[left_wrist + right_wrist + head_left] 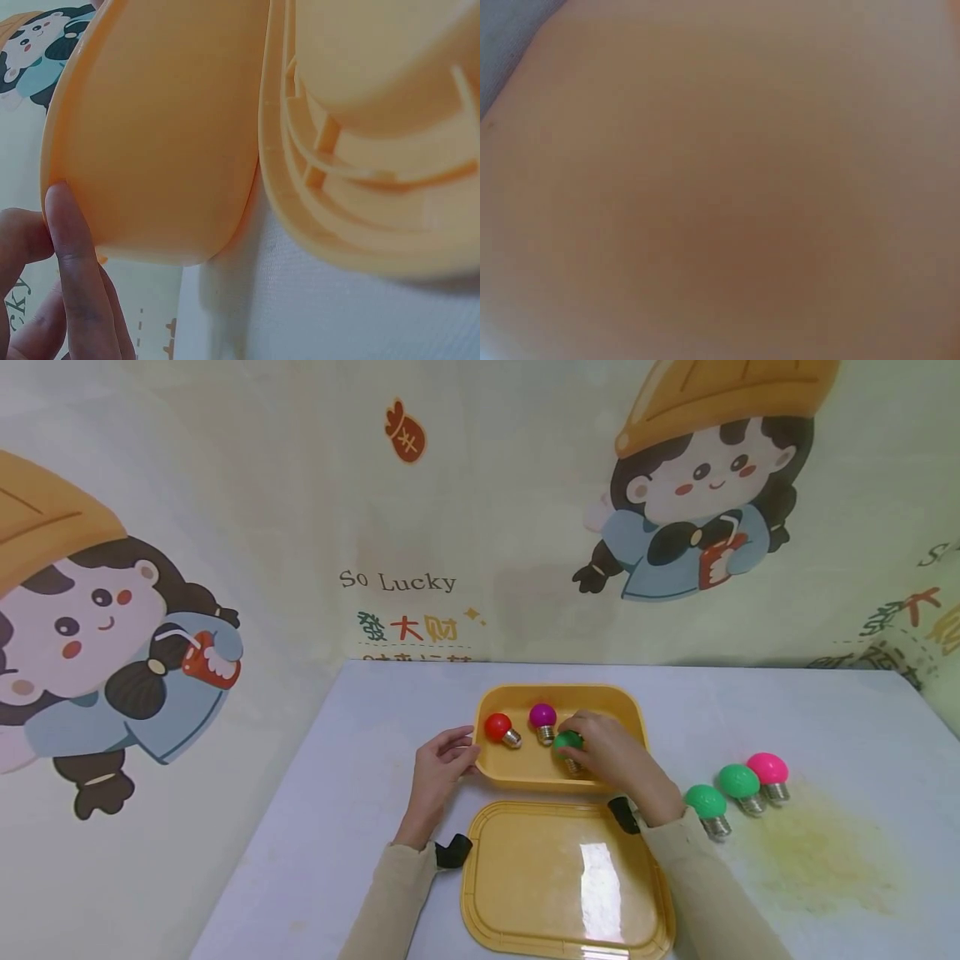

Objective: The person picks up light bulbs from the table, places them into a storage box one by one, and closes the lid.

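At yellow tray [525, 770], your right hand [615, 752] pinches green bulb [568, 740], likely placing it; left hand [441, 768] touches tray, fingers loose; next: likely release.

Bare hands [442, 768], cream sleeves [392, 897], black wrist pieces [453, 852].

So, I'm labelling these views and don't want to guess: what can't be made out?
Head view: part of the held green bulb, covered by the right hand.
Head view: part of the surface of the yellow lid, whited out by glare.
Left wrist view: the lid's far side, cut off by the frame edge; the red bulb and purple bulb, behind the wall of the yellow box.
Right wrist view: nearly everything, a brown blur.
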The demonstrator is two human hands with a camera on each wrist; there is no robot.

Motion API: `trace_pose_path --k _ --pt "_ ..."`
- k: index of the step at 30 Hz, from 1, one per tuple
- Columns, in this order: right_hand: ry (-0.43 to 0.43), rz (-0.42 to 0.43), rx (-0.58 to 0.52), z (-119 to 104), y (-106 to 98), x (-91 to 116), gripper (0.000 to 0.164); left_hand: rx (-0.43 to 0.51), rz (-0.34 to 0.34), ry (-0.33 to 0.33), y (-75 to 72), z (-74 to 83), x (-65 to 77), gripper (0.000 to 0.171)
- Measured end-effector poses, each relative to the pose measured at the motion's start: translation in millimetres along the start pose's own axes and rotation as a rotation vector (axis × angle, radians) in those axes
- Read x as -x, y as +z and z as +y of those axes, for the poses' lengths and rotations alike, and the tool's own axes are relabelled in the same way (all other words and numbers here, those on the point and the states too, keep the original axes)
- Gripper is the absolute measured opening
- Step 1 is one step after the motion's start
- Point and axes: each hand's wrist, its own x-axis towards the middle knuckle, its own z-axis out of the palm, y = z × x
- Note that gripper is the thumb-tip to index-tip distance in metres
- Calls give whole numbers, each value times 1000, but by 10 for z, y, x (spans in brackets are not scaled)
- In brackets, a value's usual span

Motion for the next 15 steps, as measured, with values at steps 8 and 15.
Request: trace_pose_path --k 8,15 --pt "23 -24 -8 -3 23 -18 27 10 18 20 -7 -133 -58 37" --pt "21 -20 41 -24 14 -28 28 -5 36 39 -7 -186 -75 35"
